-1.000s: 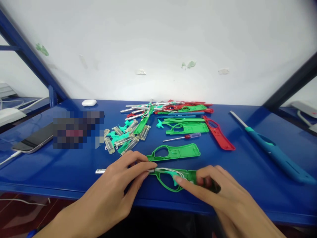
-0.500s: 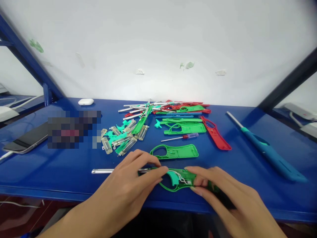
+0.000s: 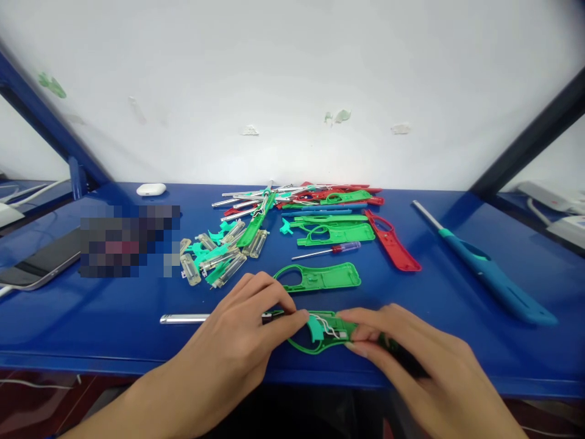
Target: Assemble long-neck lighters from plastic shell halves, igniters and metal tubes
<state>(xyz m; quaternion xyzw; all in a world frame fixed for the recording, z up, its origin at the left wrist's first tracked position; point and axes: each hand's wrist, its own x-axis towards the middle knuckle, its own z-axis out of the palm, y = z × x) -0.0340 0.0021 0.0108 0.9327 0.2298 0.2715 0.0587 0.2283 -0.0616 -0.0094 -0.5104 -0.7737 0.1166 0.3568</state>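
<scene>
An opened green lighter body [image 3: 305, 350] lies near the front edge, its metal tube [image 3: 183, 319] pointing left. White wires [image 3: 329, 325] and a teal trigger [image 3: 316, 328] show inside it. My left hand [image 3: 249, 326] is closed over the tube end, thumb and finger pinched by the trigger. With my right hand [image 3: 388, 338] I grip the handle end between thumb and fingers. Its far end is hidden by that hand. Just behind lies a separate green half shell [image 3: 336, 276].
Behind are a screwdriver [image 3: 336, 249], a red half shell [image 3: 393, 244], clear fuel tanks with teal parts [image 3: 228, 271] and a pile of tubes and shells [image 3: 311, 195]. A blue lighter [image 3: 496, 268] lies right. A phone [image 3: 43, 259] and white case [image 3: 151, 189] are left.
The view has shifted slightly, so things appear a little further left. Both hands keep their hold on the green lighter body, with little other movement.
</scene>
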